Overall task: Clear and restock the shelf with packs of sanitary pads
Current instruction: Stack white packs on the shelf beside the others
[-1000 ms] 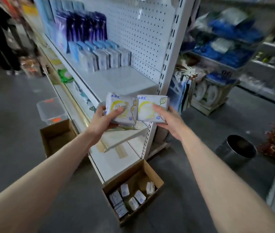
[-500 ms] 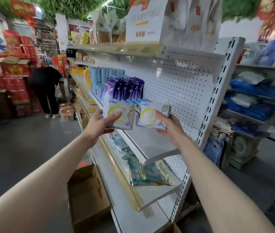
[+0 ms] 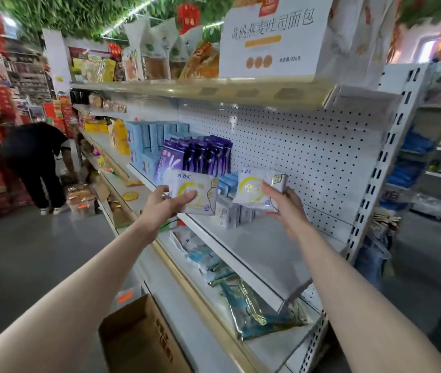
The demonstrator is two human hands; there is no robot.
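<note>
Left hand [image 3: 160, 208] grips the left pack [image 3: 204, 184], thumb across its printed face and fingers behind. Right hand [image 3: 285, 208] grips the right pack [image 3: 249, 192] in the same way. Both white packs are held in the air, faces towards the camera, in front of the shelf [image 3: 262, 246] and touching nothing on it. Just behind and between them stands the row of pale packs [image 3: 230, 215], with the purple packs [image 3: 206, 157] further back against the pegboard [image 3: 308, 157].

The step in hand is judged to be placement. It would go best if each pack were stood upright, face out, on the bare stretch to the right of the row, pushed back until its edge lines up with its neighbours, and released one hand at a time so that the row is not toppled.

The fingers behind both packs are hidden. The left hand may hold more than one pack; the view does not settle it. The held packs cover part of the row, so its count cannot be told. The cardboard box [image 3: 138, 337] is cut off at the lower edge, and its contents are unseen.
</note>
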